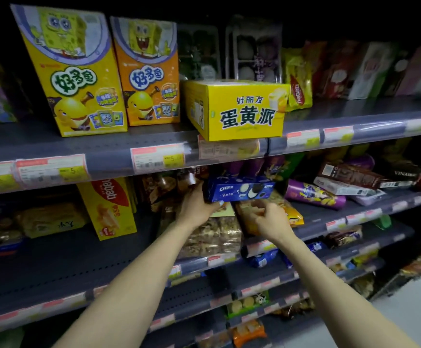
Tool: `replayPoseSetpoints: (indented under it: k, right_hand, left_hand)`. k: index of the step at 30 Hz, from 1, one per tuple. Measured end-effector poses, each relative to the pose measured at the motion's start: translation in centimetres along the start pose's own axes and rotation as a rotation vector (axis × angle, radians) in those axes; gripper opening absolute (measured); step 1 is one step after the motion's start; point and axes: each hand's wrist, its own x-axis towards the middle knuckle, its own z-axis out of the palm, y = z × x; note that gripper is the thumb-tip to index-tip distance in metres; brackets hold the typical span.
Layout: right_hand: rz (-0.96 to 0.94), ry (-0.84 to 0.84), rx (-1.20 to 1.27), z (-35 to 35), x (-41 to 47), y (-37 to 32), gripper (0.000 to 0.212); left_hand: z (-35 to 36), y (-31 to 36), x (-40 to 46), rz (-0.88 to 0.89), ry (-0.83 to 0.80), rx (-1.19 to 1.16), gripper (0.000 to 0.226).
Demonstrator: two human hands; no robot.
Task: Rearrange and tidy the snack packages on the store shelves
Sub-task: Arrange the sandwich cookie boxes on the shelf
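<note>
left hand [196, 205] grips the end of a blue oreo box [239, 189] under the upper shelf [103, 149]; right hand [267, 218] hovers just below, fingers loosely curled, holding nothing.

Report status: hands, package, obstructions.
Left hand grips Oreo box at its left end. Right hand open just below it. Bagged snacks crowd underneath.

Count: two SpongeBob snack boxes [70, 71] [149, 71]; one yellow egg-yolk pie box [239, 109]; one blue Oreo box [239, 189]; one yellow Nabati wafer box [109, 207]; two hands [196, 204] [267, 217].
</note>
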Motion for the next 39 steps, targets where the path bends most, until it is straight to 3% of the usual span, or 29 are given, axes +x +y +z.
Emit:
replayPoseSetpoints:
  k: [7,12,19,27,31,34,39]
  right_hand:
    - [-0.001,-0.174,-0.149,-1.2,1.3,4.3,0.042]
    - [-0.043,-0.164,-0.187,-0.9,1.6,5.3,0.045]
    - [-0.029,-0.145,-0.19,-0.5,2.2,5.4,0.04]
    - [0.013,0.014,0.347,0.1,3.0,1.5,0.049]
    - [-0.076,-0.043,0.343,0.2,2.9,-1.6,0.089]
    - [-0.325,-0.106,0.173,0.4,2.2,-4.6,0.085]
    - [-0.502,-0.468,-0.021,1.9,0.3,-10.8,0.078]
  left_hand:
    - [2.1,0.9,2.1,-0.086,0.025,-0.028,0.057]
    - [2.5,0.5,2.7,-0.103,-0.009,-0.006,0.053]
    - [1.0,-0.7,0.8,-0.095,0.15,-0.241,0.05]
    - [-3.9,-2.2,-3.7,-0.155,0.19,-0.422,0.054]
    - [-7.6,-2.9,-6.5,-0.177,0.216,-0.534,0.051]
    - [-10.3,-3.8,-8.6,-0.188,0.19,-0.549,0.047]
    - [-14.9,-4.8,-12.0,-0.199,0.15,-0.53,0.06]
